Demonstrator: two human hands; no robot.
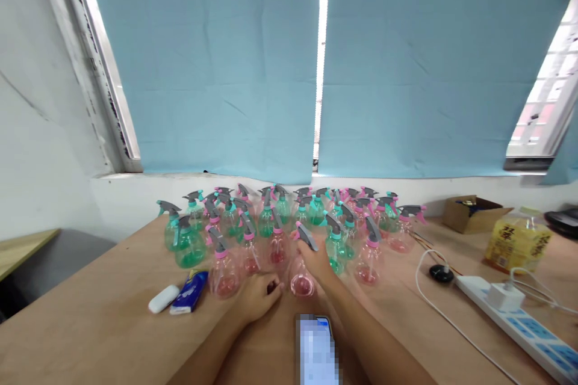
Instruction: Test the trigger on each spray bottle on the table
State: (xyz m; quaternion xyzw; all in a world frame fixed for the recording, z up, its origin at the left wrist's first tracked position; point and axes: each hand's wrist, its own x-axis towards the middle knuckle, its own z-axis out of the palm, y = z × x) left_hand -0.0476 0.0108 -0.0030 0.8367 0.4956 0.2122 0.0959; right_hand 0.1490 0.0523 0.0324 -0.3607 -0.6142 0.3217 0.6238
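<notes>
My right hand [315, 257] is wrapped round the upper part of a clear pink spray bottle [301, 283]. The bottle's grey trigger head [307, 236] sticks up above the fingers, and its base faces me a little, so it looks tilted. To the left of it, my left hand [259, 296] rests on the table with its fingers curled in; no object shows in it. Just beyond the hands stand more spray bottles, among them a pink one [226, 274], another pink one [368, 261] and a green one [335, 246].
Several pink and green spray bottles fill the table [103, 337] towards the wall. A phone [318, 352] lies near me. At left are a white case [163, 299] and a blue packet [190, 292]. A power strip [519, 325], yellow jug [517, 240] and cardboard box [472, 216] are at right.
</notes>
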